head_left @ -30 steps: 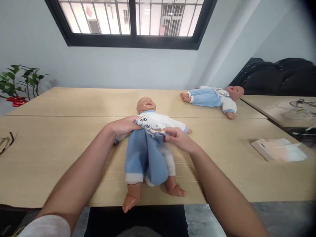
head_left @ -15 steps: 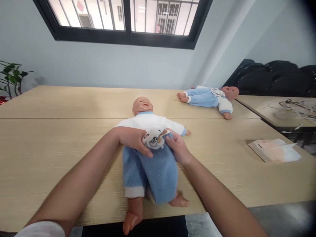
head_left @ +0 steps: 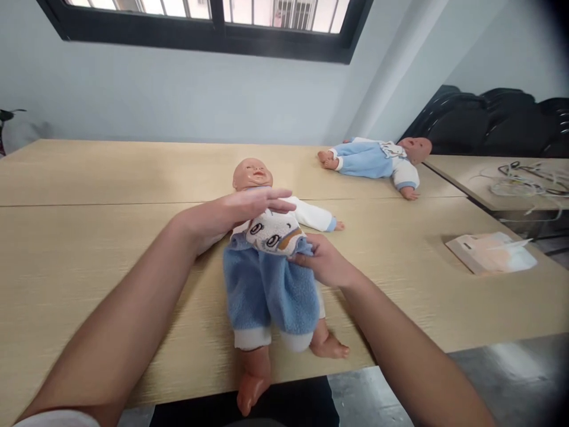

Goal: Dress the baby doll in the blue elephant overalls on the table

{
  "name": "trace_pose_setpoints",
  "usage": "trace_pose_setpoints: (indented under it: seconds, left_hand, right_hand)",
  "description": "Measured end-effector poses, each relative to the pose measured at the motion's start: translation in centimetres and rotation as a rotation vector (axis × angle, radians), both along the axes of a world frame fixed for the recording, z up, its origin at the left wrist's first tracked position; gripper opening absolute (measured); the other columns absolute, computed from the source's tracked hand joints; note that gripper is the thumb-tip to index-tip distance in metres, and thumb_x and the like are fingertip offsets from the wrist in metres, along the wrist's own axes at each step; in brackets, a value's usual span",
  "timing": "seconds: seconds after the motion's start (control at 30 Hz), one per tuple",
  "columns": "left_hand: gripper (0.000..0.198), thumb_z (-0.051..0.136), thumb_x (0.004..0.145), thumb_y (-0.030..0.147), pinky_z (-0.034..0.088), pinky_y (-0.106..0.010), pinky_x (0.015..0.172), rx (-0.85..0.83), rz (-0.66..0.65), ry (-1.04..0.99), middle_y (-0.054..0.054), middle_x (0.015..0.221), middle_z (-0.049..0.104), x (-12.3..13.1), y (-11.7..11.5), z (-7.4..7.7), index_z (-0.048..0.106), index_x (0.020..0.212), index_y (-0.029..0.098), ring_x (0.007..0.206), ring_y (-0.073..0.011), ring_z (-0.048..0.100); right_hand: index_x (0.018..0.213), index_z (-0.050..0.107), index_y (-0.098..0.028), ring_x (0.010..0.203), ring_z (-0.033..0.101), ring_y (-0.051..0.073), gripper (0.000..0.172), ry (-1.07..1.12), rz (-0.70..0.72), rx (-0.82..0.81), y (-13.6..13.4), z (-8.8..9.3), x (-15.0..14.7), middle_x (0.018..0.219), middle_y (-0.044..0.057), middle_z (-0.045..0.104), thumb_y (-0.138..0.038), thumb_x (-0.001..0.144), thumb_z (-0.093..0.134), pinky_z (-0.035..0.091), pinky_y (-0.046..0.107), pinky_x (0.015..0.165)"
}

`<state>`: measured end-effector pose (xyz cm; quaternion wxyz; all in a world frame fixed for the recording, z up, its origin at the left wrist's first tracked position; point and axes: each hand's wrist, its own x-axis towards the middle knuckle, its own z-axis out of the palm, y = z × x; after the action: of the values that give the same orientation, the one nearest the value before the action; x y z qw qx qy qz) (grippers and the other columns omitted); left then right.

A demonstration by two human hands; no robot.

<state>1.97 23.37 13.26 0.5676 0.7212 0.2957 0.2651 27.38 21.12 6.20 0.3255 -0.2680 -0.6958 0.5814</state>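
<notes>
A baby doll [head_left: 253,173] lies on its back on the wooden table [head_left: 111,237], head away from me, feet over the near edge. It wears a white top and blue fleece overalls [head_left: 262,287] with a bib showing a cartoon face [head_left: 269,231]. My left hand [head_left: 235,210] rests flat across the doll's chest, fingers extended, just above the bib. My right hand [head_left: 322,261] pinches the blue fabric at the bib's lower right edge, by the doll's waist.
A second dressed doll [head_left: 377,161] lies at the table's far right. A flat white and pink packet [head_left: 491,252] sits on the right side. An adjoining table holds cables [head_left: 524,178]. Black chairs [head_left: 484,124] stand behind it. A window is overhead.
The bib, bunched under both hands at the waist half a second ago, now lies spread on the chest. My left hand moved up onto the chest and flattened. The view tilted down.
</notes>
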Motion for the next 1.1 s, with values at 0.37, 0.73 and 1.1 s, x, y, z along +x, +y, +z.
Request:
trace_pose_setpoints:
  seconds: [0.37, 0.73, 1.1]
  left_hand:
    - [0.026, 0.049, 0.09, 0.014, 0.044, -0.025, 0.071, 0.371, -0.096, 0.434, 0.002, 0.086, 0.073, 2.5, -1.6, -0.4, 0.074, 0.084, 0.02, 0.077, -0.0156, 0.059]
    - [0.039, 0.067, 0.086, 0.057, 0.051, -0.03, 0.079, -0.08, -0.095, 0.299, -0.003, 0.093, 0.07, 1.6, -0.7, -1.6, 0.068, 0.095, 0.018, 0.084, -0.0184, 0.06]
    - [0.034, 0.061, 0.096, 0.049, 0.047, -0.026, 0.078, 0.166, -0.159, 0.479, -0.001, 0.097, 0.073, 2.1, -1.1, -0.9, 0.07, 0.101, 0.017, 0.086, -0.0162, 0.059]
  right_hand:
    - [0.115, 0.073, -0.023, 0.107, 0.066, 0.022, 0.049, 0.096, 0.022, -0.054, 1.0, -0.1, 0.7, 0.113, 0.004, 0.073, -0.056, 0.081, 0.084, 0.05, 0.036, 0.1]
    - [0.096, 0.073, -0.021, 0.092, 0.063, 0.02, 0.014, -0.148, -0.161, 0.23, 0.6, 1.2, 0.7, 0.095, 0.002, 0.072, -0.033, 0.091, 0.07, 0.05, 0.033, 0.088]
    - [0.102, 0.071, -0.022, 0.085, 0.068, 0.02, 0.038, 0.269, -0.216, -0.324, -0.8, 0.3, -0.8, 0.098, 0.004, 0.074, -0.049, 0.078, 0.083, 0.056, 0.032, 0.081]
